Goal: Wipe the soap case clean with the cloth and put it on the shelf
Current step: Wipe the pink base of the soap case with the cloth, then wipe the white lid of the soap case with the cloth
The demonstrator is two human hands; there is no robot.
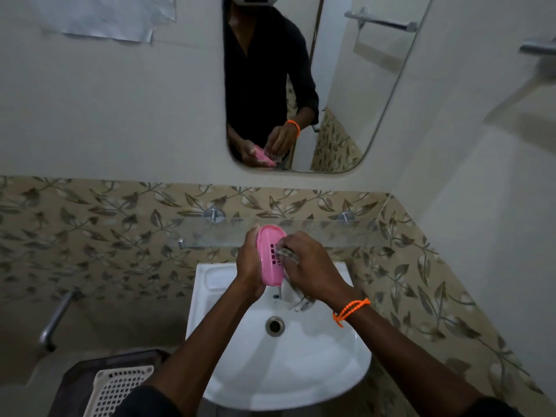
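No legible text; wall paper [105, 18] seemingly blank.

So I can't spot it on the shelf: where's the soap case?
Centre of the head view, the pink soap case is gripped in the left hand above the sink, cloth against it.

Single head-worn view, wide-angle, looking forward and down from close above white ceramic basin [279, 368]. Rounded wall mirror [346, 100] straight ahead, clear glass shelf [325, 233] just below centre.
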